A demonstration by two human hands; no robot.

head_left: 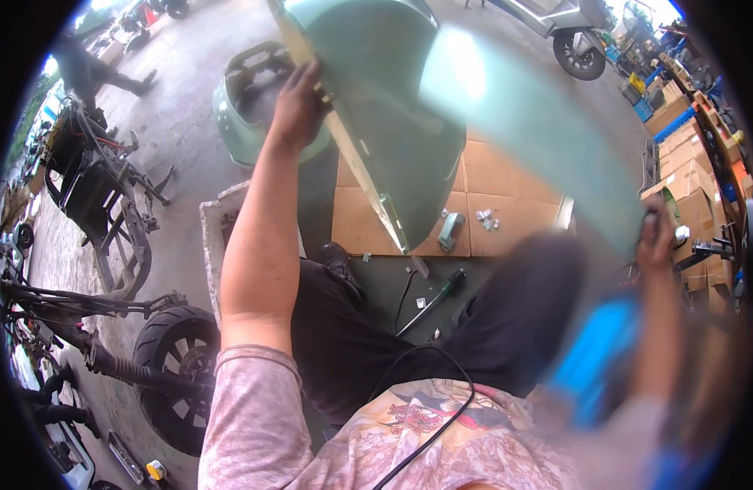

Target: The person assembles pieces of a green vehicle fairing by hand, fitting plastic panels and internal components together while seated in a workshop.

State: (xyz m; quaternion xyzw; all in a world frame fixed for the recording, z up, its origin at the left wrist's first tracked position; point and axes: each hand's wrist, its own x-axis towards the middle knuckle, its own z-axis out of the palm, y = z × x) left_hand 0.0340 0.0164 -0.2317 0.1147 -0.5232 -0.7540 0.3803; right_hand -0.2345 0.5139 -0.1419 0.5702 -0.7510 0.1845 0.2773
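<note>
My left hand (pixel 300 104) grips the long edge of a pale green body panel (pixel 393 106), held up in front of me. In my right hand (pixel 657 233), out to the right, is the end of a second pale green panel (pixel 540 135), smeared by motion. Below them lies a cardboard sheet (pixel 507 180) with several small light-coloured pieces (pixel 487 219) on it. A small green part (pixel 451 231) rests there too. Nearer my legs is a screwdriver (pixel 433 300) on the floor. Another green shell (pixel 233 118) with openings stands behind my left hand.
A bare scooter frame (pixel 123 220) and a wheel (pixel 176 367) stand at the left. Cardboard boxes (pixel 691 175) are stacked along the right. A scooter's wheel (pixel 579 53) shows at the far right, and another person (pixel 86 69) at the far left.
</note>
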